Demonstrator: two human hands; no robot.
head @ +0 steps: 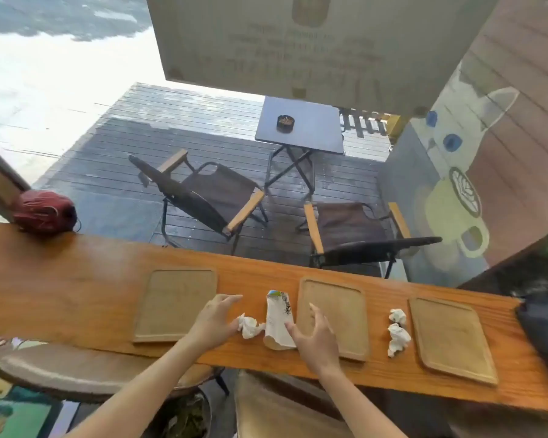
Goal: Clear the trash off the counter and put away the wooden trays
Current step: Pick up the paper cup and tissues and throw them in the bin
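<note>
Trash lies between my two hands on the wooden counter point(77, 279): a crushed paper cup point(278, 320) on its side, and just left of it a crumpled white napkin point(250, 326). My left hand point(214, 320) is spread open, palm down, its fingertips touching the napkin's left edge and gripping nothing. My right hand point(315, 338) is also open with fingers fanned, its thumb against the cup's right side near the bottom; I see no closed grip on it.

Under and beyond my right hand sits the middle tray point(339, 308), which the hand partly covers. Left of my left hand is the left tray point(171, 305), its right edge under that hand's wrist. Further right of my right hand, two more crumpled napkins point(398, 331) lie one behind the other, and past them the right tray point(452, 339).

At the counter's far left, well away from my left hand, rests a red pouch point(43, 211). Beyond the counter I see two folding chairs point(209, 197) and a small table point(301, 128) on a wet deck.
</note>
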